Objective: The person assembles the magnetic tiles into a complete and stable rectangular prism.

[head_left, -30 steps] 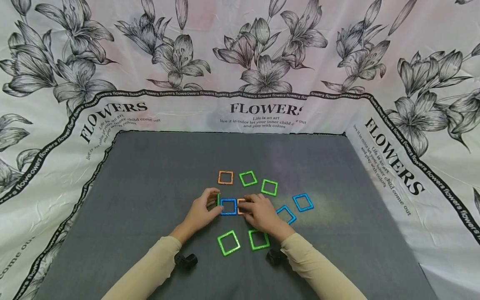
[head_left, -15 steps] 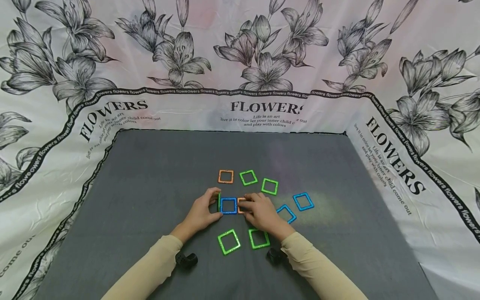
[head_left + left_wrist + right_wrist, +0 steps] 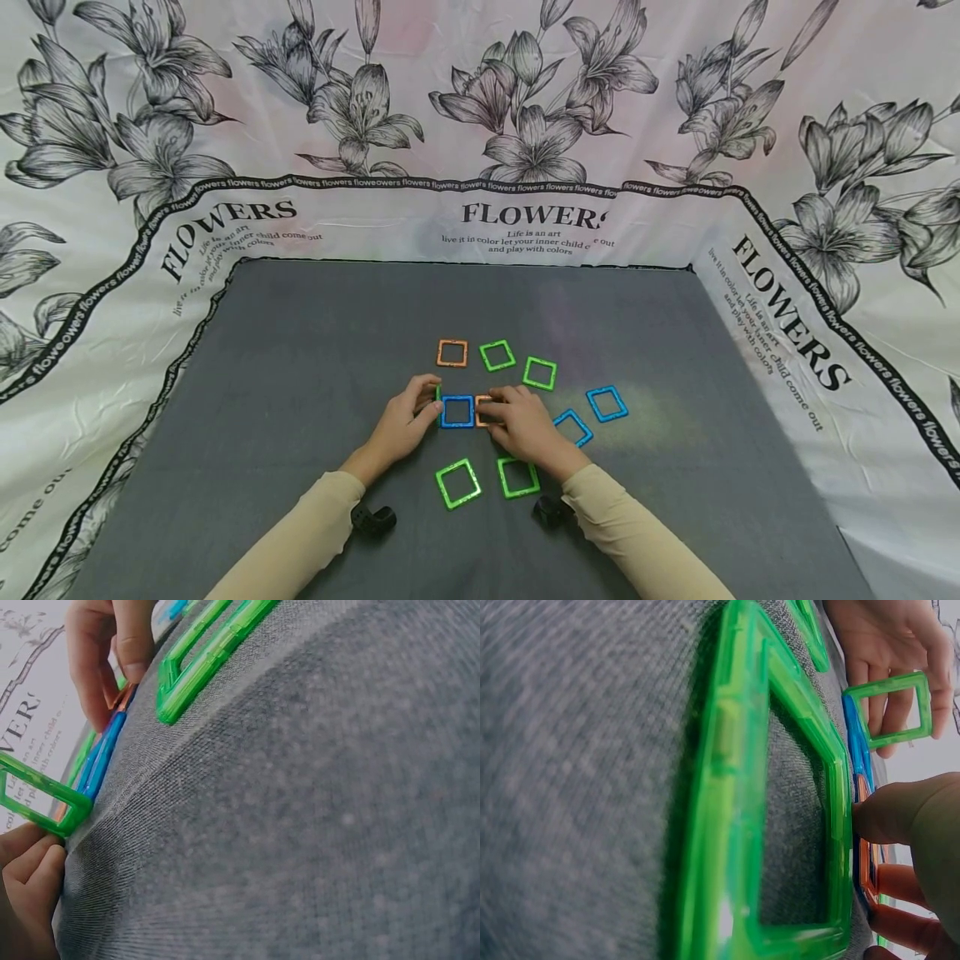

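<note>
My left hand (image 3: 405, 421) is at a green square magnetic tile (image 3: 924, 705) standing upright along the left edge of a blue square tile (image 3: 457, 426). Its fingers lie behind the green frame in the right wrist view, and no finger crosses the front. The blue tile lies flat, joined on its right to an orange square tile (image 3: 865, 859). My right hand (image 3: 525, 427) grips that orange tile, thumb on the near side and fingers on the far side, and hides most of it in the head view.
Beyond the hands lie another orange tile (image 3: 452, 342) and two green ones. Two blue tiles, one of them this far one (image 3: 601, 389), are to the right. Nearer are two green tiles, left (image 3: 442, 492) and right (image 3: 521, 493). A flower-printed cloth (image 3: 360, 225) walls the grey table (image 3: 315, 333).
My left thumb has moved from the near corner of the upright green tile to its left side. The right hand has stayed on the orange tile.
</note>
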Action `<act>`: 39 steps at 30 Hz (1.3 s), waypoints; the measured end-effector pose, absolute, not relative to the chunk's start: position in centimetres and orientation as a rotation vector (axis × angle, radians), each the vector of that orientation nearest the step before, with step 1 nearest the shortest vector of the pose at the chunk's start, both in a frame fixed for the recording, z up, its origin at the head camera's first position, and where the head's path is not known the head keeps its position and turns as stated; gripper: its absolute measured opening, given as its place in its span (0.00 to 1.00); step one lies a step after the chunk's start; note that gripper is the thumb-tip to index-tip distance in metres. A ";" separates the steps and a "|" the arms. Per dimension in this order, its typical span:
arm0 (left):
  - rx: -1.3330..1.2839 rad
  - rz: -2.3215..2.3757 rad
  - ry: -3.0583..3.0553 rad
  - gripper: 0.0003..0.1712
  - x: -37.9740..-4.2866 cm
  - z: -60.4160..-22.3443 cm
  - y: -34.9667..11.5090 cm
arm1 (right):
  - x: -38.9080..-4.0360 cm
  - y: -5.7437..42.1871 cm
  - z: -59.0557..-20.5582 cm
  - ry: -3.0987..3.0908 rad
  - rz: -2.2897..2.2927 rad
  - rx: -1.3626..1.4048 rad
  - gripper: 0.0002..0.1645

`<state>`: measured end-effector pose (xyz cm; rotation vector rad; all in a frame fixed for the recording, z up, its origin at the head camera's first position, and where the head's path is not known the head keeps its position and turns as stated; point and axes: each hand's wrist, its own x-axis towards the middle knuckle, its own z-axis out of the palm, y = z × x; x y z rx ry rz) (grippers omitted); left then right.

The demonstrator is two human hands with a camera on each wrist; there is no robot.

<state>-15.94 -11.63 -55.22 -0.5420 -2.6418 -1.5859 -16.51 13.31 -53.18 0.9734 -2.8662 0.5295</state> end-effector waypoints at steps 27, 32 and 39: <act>-0.489 -1.547 -2.506 0.21 -15.4 -55.8 -11.5 | -16.5 13.2 -53.2 -2.863 0.537 0.985 0.19; -0.485 -1.564 -2.469 0.21 -15.2 -55.8 -11.4 | -16.5 13.2 -53.1 -2.857 0.518 0.981 0.19; -0.507 -1.563 -2.440 0.20 -15.3 -55.9 -11.2 | -16.8 13.2 -52.7 -2.897 0.484 1.006 0.19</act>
